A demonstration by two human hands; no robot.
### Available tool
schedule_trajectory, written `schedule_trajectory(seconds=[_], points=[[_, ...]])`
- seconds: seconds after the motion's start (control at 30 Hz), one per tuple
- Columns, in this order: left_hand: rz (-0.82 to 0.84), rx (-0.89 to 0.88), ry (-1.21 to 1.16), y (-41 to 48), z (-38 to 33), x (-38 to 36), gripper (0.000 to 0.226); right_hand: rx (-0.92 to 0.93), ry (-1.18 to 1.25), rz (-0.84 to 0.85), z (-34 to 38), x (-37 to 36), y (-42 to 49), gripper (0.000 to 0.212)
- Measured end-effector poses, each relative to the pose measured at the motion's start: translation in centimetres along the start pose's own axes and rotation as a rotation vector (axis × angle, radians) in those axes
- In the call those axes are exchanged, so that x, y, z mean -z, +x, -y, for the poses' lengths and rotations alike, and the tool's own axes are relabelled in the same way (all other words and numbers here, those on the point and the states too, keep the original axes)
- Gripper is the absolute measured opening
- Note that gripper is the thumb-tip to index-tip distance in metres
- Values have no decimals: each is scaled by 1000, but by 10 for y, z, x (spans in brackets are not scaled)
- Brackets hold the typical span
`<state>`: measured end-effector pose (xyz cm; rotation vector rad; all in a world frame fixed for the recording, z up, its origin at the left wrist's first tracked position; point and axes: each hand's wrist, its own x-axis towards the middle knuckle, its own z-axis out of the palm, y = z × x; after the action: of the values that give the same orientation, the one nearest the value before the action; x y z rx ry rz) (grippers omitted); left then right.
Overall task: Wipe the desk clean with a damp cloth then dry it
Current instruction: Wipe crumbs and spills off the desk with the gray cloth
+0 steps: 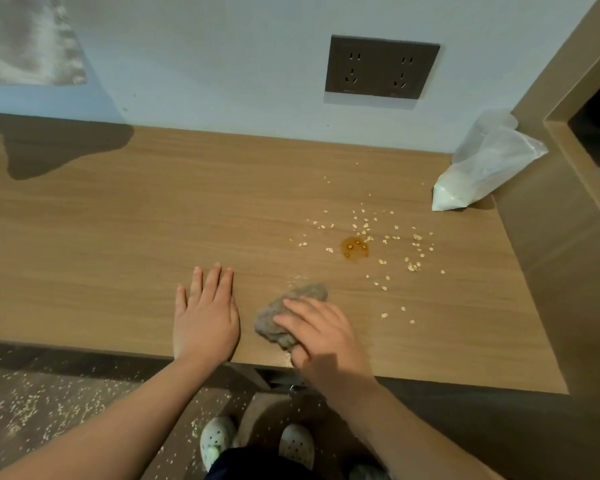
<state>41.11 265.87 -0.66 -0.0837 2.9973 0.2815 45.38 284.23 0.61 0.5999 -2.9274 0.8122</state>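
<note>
Pale shoes [219, 438] are being seen nearest, below both forearms, on a flake-strewn floor [32, 407]. Beyond them, the left hand [205, 317] is being laid flat and open on the surface [118, 237], holding nothing. Just to its right, the cloth [307, 293] is being pressed down under the right hand [323, 337], fingers spread and fairly straight, not gripping. Bunched, soft and light, it is probably best being controlled by pressure across its middle. Its long axis is being angled away and rightward from that hand, toward the orange stain [354, 249] and scattered flakes [388, 237].
</note>
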Motion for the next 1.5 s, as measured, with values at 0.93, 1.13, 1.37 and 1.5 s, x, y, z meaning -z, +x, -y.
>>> schedule_trajectory(seconds=[0.93, 1.13, 1.37, 1.5], points=[[-11, 112, -5, 26, -52, -10, 52, -502, 56, -189, -63, 46, -16, 42], [-104, 96, -39, 53, -42, -4, 49, -1042, -251, -437, -164, 102, -41, 45], [-133, 83, -38, 71, -44, -3, 47, -589, -49, -219, -108, 56, 7, 42], [-102, 70, -30, 102, -42, 5, 51, -840, -119, -595, -164, 96, 19, 40]])
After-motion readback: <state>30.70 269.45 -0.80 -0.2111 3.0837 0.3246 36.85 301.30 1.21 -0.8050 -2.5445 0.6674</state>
